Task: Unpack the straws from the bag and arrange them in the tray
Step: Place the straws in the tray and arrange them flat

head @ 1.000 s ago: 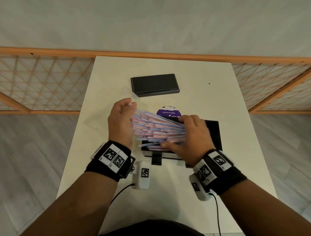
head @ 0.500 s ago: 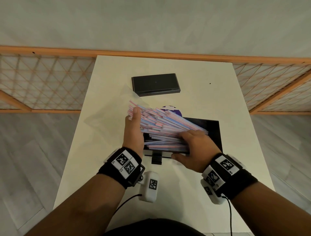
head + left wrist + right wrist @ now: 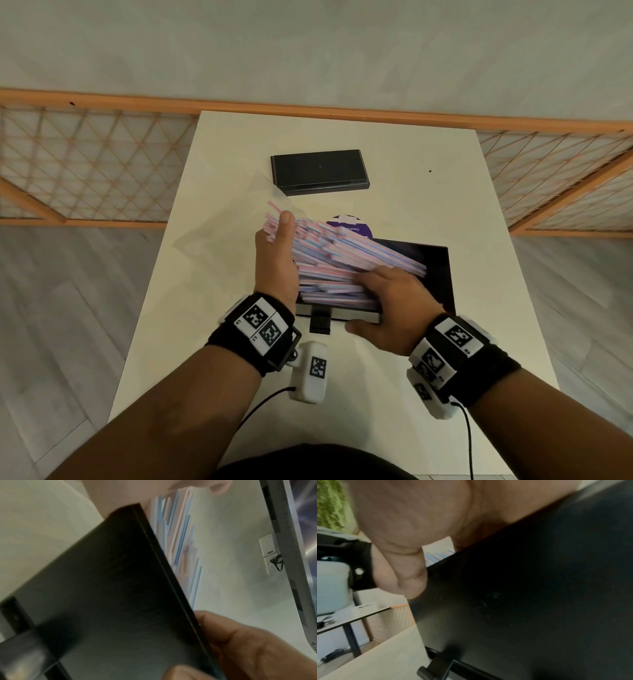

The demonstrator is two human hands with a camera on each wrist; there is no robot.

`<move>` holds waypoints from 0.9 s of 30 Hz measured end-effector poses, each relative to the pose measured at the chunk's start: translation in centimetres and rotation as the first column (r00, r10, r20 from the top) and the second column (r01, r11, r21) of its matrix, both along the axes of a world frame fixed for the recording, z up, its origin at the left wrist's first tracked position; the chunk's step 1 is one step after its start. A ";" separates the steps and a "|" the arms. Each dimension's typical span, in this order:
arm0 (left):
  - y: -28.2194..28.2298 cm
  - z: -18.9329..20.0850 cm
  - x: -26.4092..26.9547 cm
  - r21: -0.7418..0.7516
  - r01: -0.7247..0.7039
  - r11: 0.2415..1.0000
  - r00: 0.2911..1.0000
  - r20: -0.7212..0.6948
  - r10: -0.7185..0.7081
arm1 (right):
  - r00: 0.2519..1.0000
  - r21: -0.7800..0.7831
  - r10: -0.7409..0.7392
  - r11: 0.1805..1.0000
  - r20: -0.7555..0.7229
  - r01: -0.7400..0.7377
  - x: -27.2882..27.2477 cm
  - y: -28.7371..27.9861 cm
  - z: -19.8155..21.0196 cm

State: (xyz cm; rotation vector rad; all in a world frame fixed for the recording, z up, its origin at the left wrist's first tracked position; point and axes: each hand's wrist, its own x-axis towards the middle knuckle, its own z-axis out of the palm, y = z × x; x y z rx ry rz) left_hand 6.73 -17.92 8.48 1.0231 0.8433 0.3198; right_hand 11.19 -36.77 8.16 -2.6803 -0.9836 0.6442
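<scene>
A thick pile of pink, blue and white straws [image 3: 342,260] lies slanted in the black tray [image 3: 442,274] at the table's middle. The straws' left ends stick out past the tray's left wall. My left hand [image 3: 277,260] stands on edge with straight fingers flat against those left ends. My right hand [image 3: 387,301] lies on top of the pile near its front right, fingers spread. Its thumb [image 3: 412,574] rests against the tray's front wall [image 3: 522,588]. In the left wrist view the blurred straws [image 3: 178,536] show above the tray's rim [image 3: 102,588]. The clear bag [image 3: 226,236] lies flat to the left.
A black lid [image 3: 318,171] lies at the back of the white table [image 3: 445,205]. A round purple label [image 3: 349,226] peeks out behind the straws. A small black latch [image 3: 320,323] juts from the tray's front. Orange lattice railings run along the table's far side.
My left hand has uncurled from the straw ends and now stands flat against them. The pile has fanned out and dropped lower into the tray. My right hand slid nearer, over the pile.
</scene>
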 end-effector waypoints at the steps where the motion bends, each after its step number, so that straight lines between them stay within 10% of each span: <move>1: 0.0 0.0 0.0 0.004 -0.004 1.000 1.000 0.009 0.004 | 1.000 0.013 -0.012 1.000 -0.003 0.012 0.2 0.1 -0.1; 27: 1.0 0.1 -0.5 0.040 -0.007 0.999 1.000 -0.020 0.008 | 0.998 -0.240 -0.061 0.969 0.028 0.066 0.7 2.7 1.6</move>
